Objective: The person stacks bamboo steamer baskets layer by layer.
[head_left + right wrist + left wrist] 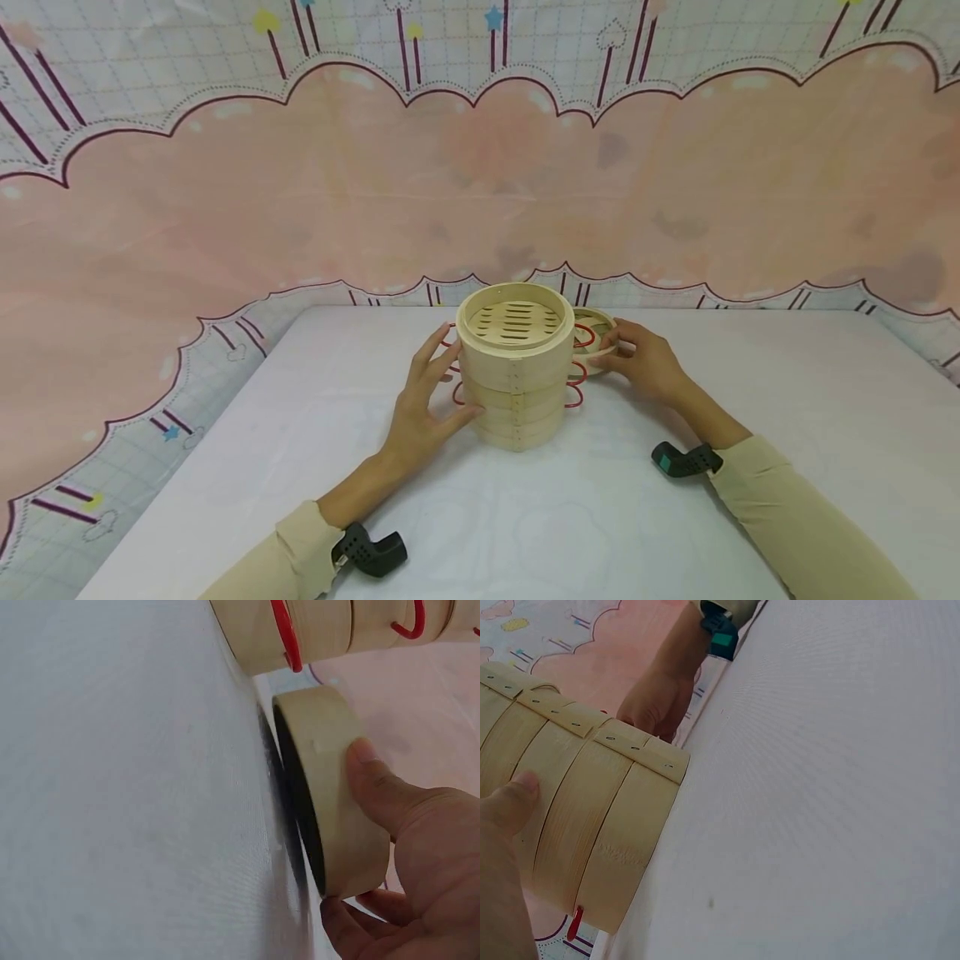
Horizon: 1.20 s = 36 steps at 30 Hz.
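Observation:
A stack of round bamboo steamer baskets stands upright on the white table, its slatted inner base showing at the top and red loop handles on its sides. My left hand holds the stack from the left, thumb on the front wall and fingers at the left side; some fingertips are hidden. Behind and to the right of the stack, my right hand grips a low round bamboo lid. In the right wrist view the thumb lies on the lid's side wall, and a dark gap shows between its lower rim and the table.
The white table stretches out around the steamer. At its far edge rises a pink and white patterned cloth. A black camera mount sits on each wrist, the right one just above the tabletop.

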{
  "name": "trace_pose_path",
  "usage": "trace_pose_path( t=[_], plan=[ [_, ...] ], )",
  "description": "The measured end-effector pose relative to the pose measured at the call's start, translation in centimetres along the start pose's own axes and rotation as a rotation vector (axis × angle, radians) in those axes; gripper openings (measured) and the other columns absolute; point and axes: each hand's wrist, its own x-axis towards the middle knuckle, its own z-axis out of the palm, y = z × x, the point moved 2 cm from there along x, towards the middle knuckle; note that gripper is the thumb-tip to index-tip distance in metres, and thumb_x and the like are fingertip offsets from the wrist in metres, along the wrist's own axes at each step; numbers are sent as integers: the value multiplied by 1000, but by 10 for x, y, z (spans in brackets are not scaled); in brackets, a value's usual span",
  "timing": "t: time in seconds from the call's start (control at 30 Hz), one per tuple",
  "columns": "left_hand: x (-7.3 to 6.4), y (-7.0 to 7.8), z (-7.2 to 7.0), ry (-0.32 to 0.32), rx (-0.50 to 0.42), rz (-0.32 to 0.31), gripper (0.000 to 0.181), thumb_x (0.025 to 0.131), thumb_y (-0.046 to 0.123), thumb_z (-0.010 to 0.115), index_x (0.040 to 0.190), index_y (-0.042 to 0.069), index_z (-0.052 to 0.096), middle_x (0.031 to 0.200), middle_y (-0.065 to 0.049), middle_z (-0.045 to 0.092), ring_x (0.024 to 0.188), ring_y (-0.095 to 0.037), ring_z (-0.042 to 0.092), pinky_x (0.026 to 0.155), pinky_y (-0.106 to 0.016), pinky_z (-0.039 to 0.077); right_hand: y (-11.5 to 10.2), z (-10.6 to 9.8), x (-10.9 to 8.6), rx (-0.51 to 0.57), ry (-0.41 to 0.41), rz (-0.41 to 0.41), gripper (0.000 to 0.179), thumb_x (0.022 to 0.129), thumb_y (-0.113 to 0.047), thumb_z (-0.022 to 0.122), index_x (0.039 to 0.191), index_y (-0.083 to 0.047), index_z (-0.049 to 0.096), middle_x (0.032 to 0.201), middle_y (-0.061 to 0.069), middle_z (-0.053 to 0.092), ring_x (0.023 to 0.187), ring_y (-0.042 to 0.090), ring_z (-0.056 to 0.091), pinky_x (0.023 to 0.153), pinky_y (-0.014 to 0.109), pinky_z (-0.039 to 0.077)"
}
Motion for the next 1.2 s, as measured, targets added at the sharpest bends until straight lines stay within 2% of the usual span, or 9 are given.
trace_pose_path(
  t=[0.1,0.17,0.23,0.33,0.53,0.77,0.87,1.0,1.2],
  plan=[
    [0,0,1,7,2,10,75,85,39,71,147,15,38,154,-13,24,130,-26,39,86,-38,49,-3,-5,-1,-28,24,-9,25,82,-27,77,93,-9,63,128,19,55,126,35,43,103,50,37],
    [0,0,2,13,-2,21,75,84,37,73,146,14,38,154,-14,24,129,-27,39,86,-38,49,-5,-8,-2,-28,34,-18,28,82,-31,76,93,-9,64,117,15,59,118,32,48,102,49,38],
    [0,0,2,11,-5,29,76,83,34,75,146,13,38,154,-15,24,129,-27,40,86,-38,49,-6,-12,-3,-12,46,-23,29,82,-32,76,92,-9,63,108,11,59,112,29,50,99,45,42],
    [0,0,2,0,-14,33,75,83,32,75,146,13,38,154,-15,23,129,-27,40,86,-40,49,-7,-17,-4,8,67,-28,30,83,-33,75,92,-8,62,108,9,59,109,26,50,97,44,43],
    [0,0,2,8,-6,38,73,86,40,70,146,13,38,153,-16,24,126,-27,43,85,-42,49,-13,-28,-5,55,98,-24,34,84,-38,73,94,-8,59,97,9,61,103,24,51,90,42,43],
    [0,0,0,18,-5,32,73,86,40,70,146,14,38,153,-16,23,119,-26,49,84,-44,48,-22,-34,-2,83,99,-11,38,83,-40,73,95,-7,59,99,10,59,105,24,48,99,46,42],
    [0,-1,1,19,2,31,73,86,40,69,146,14,39,153,-16,24,118,-26,50,84,-43,48,-25,-39,-2,77,112,-7,39,83,-42,73,95,-8,58,97,9,59,106,23,48,99,46,42],
    [0,-1,2,21,4,31,73,86,41,70,146,14,39,153,-16,24,116,-26,51,84,-43,48,-29,-47,-2,87,127,-18,38,84,-41,72,95,-8,57,98,9,61,117,25,49,95,46,44],
    [1,-1,2,23,8,27,73,85,39,71,146,14,38,152,-16,23,115,-25,52,85,-41,48,-39,-56,-1,89,139,-59,37,84,-38,73,96,-7,58,119,11,60,125,31,47,94,48,43]
  ],
)
